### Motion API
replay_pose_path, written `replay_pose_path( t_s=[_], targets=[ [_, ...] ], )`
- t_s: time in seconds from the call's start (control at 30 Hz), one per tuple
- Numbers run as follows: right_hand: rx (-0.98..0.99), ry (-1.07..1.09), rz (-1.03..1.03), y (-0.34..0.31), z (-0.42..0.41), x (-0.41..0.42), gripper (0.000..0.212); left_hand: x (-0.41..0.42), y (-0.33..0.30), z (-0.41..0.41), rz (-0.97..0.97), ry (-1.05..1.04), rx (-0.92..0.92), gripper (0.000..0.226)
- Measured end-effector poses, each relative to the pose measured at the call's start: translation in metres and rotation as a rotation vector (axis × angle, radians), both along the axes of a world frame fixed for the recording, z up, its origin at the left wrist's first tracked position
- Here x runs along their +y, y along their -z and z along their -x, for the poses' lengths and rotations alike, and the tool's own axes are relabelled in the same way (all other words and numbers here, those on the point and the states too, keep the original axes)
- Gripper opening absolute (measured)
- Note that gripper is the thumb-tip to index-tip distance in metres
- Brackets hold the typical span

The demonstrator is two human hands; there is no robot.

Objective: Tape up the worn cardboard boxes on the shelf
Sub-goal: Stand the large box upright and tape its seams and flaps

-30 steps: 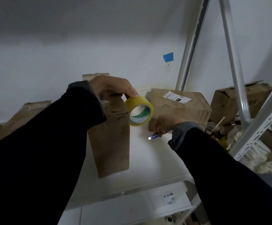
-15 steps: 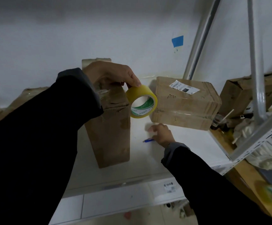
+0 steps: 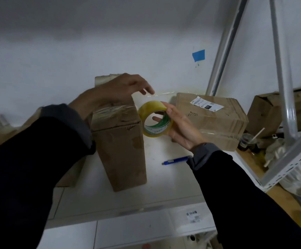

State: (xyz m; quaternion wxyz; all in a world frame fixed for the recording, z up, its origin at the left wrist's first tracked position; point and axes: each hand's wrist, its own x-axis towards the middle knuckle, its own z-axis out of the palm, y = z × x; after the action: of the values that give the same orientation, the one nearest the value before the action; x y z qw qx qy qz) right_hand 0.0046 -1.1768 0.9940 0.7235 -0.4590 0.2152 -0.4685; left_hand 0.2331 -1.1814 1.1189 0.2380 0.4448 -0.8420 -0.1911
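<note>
— Head view first: what do we have in our hands?

— Our right hand [image 3: 179, 128] grips the tape roll [image 3: 155, 118], thumb on its outer rim and fingers curled through the core, so the roll stands on edge above the shelf [image 3: 164, 186]. It hangs just to the right of the tall box [image 3: 121, 146], near its top corner.

— And the left hand [image 3: 121, 88]?

— We hold it over the top of the tall box, fingers bent, the tips pinching a clear strip of tape [image 3: 161, 94] pulled off the roll. The strip is thin and glossy, so we cannot tell exactly where it ends; it seems to run rightward toward the flat box [image 3: 212, 121].

— Where do the boxes stand?

— The tall box stands upright on the white shelf, left of centre, with shiny tape already across its top face. The flat box lies further back on the right, a white label [image 3: 206, 103] on its upper face and a clear band across its front. A third box [image 3: 272, 112] sits beyond the metal post [image 3: 282, 69], open at the top. More cardboard shows at the far left behind our sleeve.

— Anything else on the shelf?

— A blue pen [image 3: 176, 160] lies flat on it below our right wrist, apart from both boxes. A blue patch [image 3: 198, 55] is stuck to the wall behind.
</note>
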Motion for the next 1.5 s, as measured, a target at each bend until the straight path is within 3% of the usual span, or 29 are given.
replay_pose_path(
  t_s=[0.27, 0.47, 0.53, 0.67, 0.8, 0.9, 1.07, 1.23, 1.33, 1.5],
  targets=[
    [-0.079, -0.003, -0.064, 0.016, 0.001, 0.005, 0.083, 0.033, 0.030, -0.016, 0.155, -0.017, 0.009, 0.040],
    [-0.260, 0.032, -0.079, 0.009, 0.021, 0.013, 0.038, 0.029, 0.023, 0.004, 0.010, -0.151, -0.064, 0.036],
    [-0.220, 0.056, -0.004, 0.003, 0.025, 0.019, 0.031, 0.031, 0.018, 0.017, 0.004, -0.198, -0.080, 0.036],
    [-0.065, 0.123, 0.137, -0.004, 0.029, 0.040, 0.053, 0.039, 0.016, 0.042, 0.013, -0.265, -0.052, 0.042],
    [0.059, 0.159, 0.180, -0.006, 0.033, 0.065, 0.043, 0.050, 0.015, 0.056, -0.034, -0.343, -0.117, 0.059],
    [0.108, 0.167, 0.210, -0.004, 0.036, 0.076, 0.033, 0.065, 0.013, 0.065, 0.022, -0.350, -0.030, 0.036],
    [0.186, 0.178, 0.273, 0.000, 0.043, 0.088, 0.040, 0.086, 0.013, 0.080, 0.067, -0.395, 0.067, 0.011],
    [0.342, 0.191, 0.333, 0.002, 0.052, 0.100, 0.040, 0.093, 0.021, 0.094, 0.022, -0.449, 0.060, 0.009],
    [0.471, 0.174, 0.414, 0.001, 0.052, 0.108, 0.039, 0.096, 0.030, 0.104, 0.079, -0.487, -0.046, 0.011],
    [0.457, 0.235, 0.354, 0.005, 0.057, 0.117, 0.024, 0.104, 0.052, 0.121, 0.120, -0.476, -0.118, 0.012]
  ],
)
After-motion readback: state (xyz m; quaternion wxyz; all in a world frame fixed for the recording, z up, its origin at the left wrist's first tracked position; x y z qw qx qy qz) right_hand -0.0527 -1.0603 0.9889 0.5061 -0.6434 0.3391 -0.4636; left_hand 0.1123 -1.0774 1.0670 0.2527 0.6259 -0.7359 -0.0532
